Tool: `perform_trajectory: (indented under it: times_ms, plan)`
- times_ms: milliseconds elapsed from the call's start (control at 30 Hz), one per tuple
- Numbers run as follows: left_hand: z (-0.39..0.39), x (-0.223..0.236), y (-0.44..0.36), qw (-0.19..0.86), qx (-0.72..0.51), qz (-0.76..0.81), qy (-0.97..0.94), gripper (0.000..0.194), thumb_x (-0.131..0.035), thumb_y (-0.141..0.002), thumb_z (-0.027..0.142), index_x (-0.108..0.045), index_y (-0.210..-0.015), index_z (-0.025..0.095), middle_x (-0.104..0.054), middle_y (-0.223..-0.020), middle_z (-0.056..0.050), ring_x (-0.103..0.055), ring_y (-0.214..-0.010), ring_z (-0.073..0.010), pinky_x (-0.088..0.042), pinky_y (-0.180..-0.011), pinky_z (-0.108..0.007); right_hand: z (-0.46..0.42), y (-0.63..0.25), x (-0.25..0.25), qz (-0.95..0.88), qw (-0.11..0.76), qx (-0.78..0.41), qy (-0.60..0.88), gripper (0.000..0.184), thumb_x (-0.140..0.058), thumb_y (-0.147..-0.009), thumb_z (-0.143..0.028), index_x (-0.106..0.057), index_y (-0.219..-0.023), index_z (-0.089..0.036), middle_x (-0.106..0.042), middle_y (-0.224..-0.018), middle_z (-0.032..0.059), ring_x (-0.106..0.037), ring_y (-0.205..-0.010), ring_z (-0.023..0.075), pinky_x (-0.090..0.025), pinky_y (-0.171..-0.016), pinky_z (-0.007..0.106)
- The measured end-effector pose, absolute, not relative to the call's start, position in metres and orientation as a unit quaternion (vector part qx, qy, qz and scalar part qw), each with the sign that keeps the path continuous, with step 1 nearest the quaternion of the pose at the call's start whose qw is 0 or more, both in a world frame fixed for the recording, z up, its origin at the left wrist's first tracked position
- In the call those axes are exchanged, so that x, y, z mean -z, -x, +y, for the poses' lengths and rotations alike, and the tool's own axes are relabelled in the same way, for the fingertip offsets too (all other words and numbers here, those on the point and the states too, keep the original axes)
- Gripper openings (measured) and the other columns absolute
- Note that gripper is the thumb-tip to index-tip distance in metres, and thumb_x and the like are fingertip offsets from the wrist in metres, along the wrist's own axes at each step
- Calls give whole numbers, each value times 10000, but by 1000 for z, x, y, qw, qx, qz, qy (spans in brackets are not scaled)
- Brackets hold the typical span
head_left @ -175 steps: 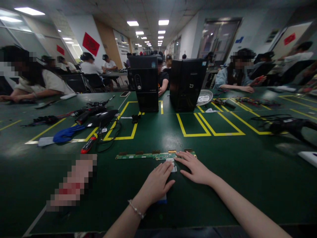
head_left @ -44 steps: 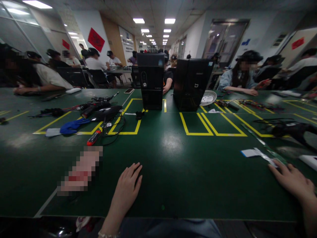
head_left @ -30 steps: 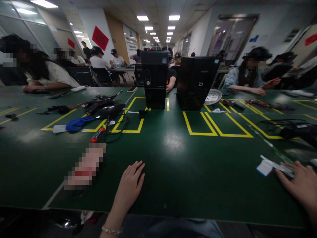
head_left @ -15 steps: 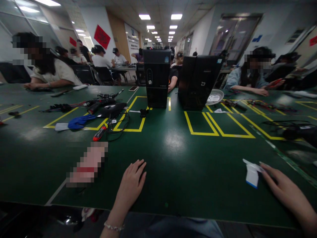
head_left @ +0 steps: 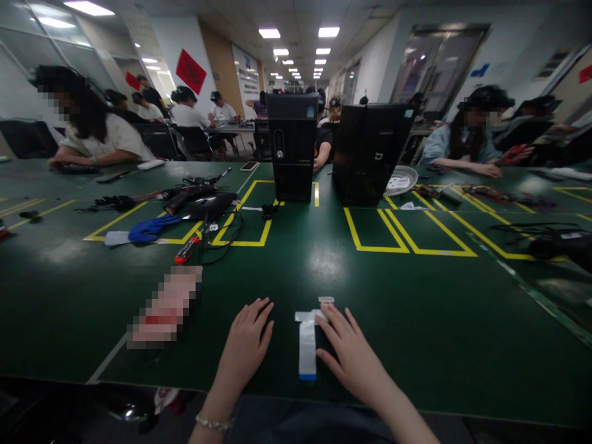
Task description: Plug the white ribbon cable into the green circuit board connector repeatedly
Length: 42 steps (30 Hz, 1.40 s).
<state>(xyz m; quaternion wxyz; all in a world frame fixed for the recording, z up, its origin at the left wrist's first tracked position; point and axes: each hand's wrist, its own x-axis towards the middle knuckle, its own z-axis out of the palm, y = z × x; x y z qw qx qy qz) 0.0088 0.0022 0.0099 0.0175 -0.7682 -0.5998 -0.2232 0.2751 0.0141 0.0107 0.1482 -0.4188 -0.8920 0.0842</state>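
Note:
My left hand (head_left: 248,339) lies palm down on the green table (head_left: 402,308), fingers stretched out and holding nothing. To its right, a white flat ribbon cable (head_left: 308,346) with a blue end strip lies on the tabletop, one branch running sideways and a small end piece showing beyond the fingertips. My right hand (head_left: 349,348) rests over part of this cable with its fingers spread. The fingertips touch the cable, and the palm hides some of it. A bare stretch of tabletop separates my left hand from the cable.
Two black computer towers (head_left: 293,148) stand ahead. Left lie a screwdriver (head_left: 187,251), a blue glove (head_left: 152,229), black cables and a blurred pink item (head_left: 166,308). Yellow tape outlines mark the table. A white basket (head_left: 401,180) sits behind the right tower; people sit around.
My right hand has brought the ribbon cable from the far right to the middle, where it now lies on the table beneath spread fingers. My left hand has stayed in place.

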Motion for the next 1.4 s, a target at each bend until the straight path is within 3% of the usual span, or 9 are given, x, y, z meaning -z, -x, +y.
perform_trajectory:
  times_ms: [233, 400, 533, 667, 767, 833, 967, 1100, 1400]
  plan:
    - [0, -18, -27, -20, 257, -510, 820, 344, -412, -973, 187, -549, -1287, 220, -569, -1339, -61, -467, -1290, -237, -379, -1083, -483, 10, -241, -17, -888, 125, -102, 431, 594, -432, -939, -443, -321, -1485, -237, -178, -1565, 53, -137, -1441, 278, -191, -1156, 559]
    - [2, -21, -56, -71, 259, -455, 849, 386, -394, -982, 174, -474, -1358, 210, -550, -1365, -64, -443, -1307, -226, -370, -1099, -466, 6, -247, -20, -890, 144, -93, 423, 626, -425, -941, -372, -227, -1517, -227, -172, -1567, 53, -104, -1449, 251, -195, -1163, 532]
    - [3, -21, -60, -84, 254, -460, 847, 393, -377, -992, 180, -442, -1379, 193, -529, -1385, -76, -445, -1304, -223, -386, -1091, -453, 12, -292, -14, -860, 174, -69, 474, 530, -323, -972, -335, -293, -1494, -252, -184, -1569, 36, -141, -1445, 224, -253, -1148, 493]
    - [2, -22, -58, -81, 238, -457, 853, 404, -390, -988, 182, -435, -1389, 213, -535, -1379, -70, -463, -1291, -227, -398, -1081, -457, 38, -402, -7, -762, 190, -3, 619, 599, -259, -953, -468, -413, -1429, -139, -308, -1514, 145, -269, -1403, 289, -326, -1099, 502]
    - [2, -21, -59, -69, 227, -459, 856, 410, -409, -986, 192, -431, -1394, 224, -535, -1379, -66, -468, -1288, -229, -390, -1085, -463, 53, -499, -12, -627, 156, 82, 758, 865, -130, -908, -588, -451, -1338, 91, -315, -1435, 335, -262, -1375, 407, -294, -1081, 536]
    - [2, -20, -60, -64, 224, -463, 855, 406, -416, -988, 202, -434, -1393, 224, -538, -1376, -65, -470, -1287, -227, -392, -1084, -459, 56, -552, -19, -531, 139, 105, 829, 1005, -56, -863, -658, -458, -1298, 153, -319, -1381, 404, -277, -1338, 474, -294, -1024, 583]
    - [3, -19, -61, -61, 228, -467, 852, 389, -421, -987, 204, -453, -1375, 215, -553, -1359, -69, -488, -1271, -229, -409, -1070, -452, 56, -623, -17, -381, 163, 82, 906, 1182, -32, -758, -796, -441, -1306, 168, -360, -1300, 443, -304, -1292, 520, -281, -903, 628]
    - [2, -19, -61, -66, 220, -475, 849, 389, -440, -979, 200, -462, -1366, 228, -559, -1350, -67, -497, -1261, -234, -416, -1062, -467, 64, -668, 7, -368, 161, -9, 916, 1311, -128, -637, -918, -409, -1342, 151, -372, -1283, 460, -350, -1258, 530, -301, -821, 612]
    - [2, -23, -62, -81, 212, -477, 849, 398, -451, -973, 184, -453, -1369, 213, -559, -1343, -82, -506, -1249, -242, -410, -1059, -489, 65, -705, 29, -450, 97, 46, 886, 1254, -126, -637, -933, -454, -1360, 38, -500, -1156, 445, -574, -996, 471, -342, -678, 556]
